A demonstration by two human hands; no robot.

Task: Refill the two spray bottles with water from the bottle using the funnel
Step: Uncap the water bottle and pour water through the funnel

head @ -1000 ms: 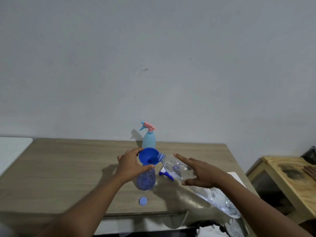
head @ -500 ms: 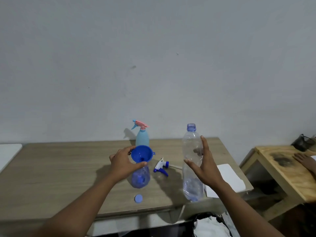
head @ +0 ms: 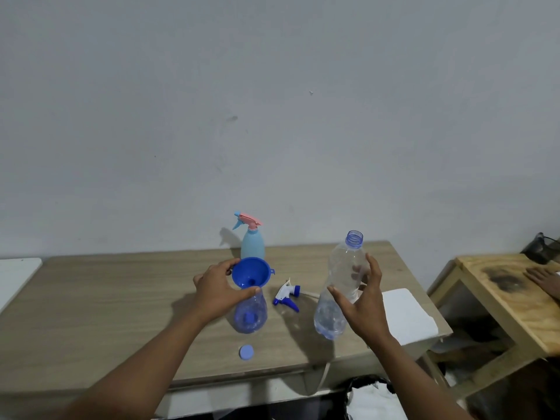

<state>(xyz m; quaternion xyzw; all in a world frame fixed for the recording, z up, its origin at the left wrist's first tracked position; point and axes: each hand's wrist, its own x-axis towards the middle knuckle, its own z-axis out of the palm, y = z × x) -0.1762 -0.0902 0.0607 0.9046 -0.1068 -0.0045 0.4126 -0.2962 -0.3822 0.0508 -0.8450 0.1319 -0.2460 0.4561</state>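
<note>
**Inspector:** Left hand is closed around the rim of the blue funnel, thumb and fingers pinching it. Right hand is spread, fingers splayed beside the water bottle; I cannot tell whether the palm touches it, but it is not clamped.

**Clerk:** Where does the funnel sit?

**Inspector:** In the neck of the clear spray bottle, which stands on the table with some water showing in its base. Its trigger head lies flat between the two bottles; a small blue cap lies near the front edge.

**Clerk:** Step in hand?

**Inspector:** My judgement: a break in the first fill. Next comes removing the funnel, or a fresh grasp and tilt of the water bottle.

**Clerk:** Orientation?

**Inspector:** Water bottle upright, long axis vertical, open mouth up, leaning slightly. Second spray bottle, light blue, stands behind, capped, nozzle pointing left.
</note>
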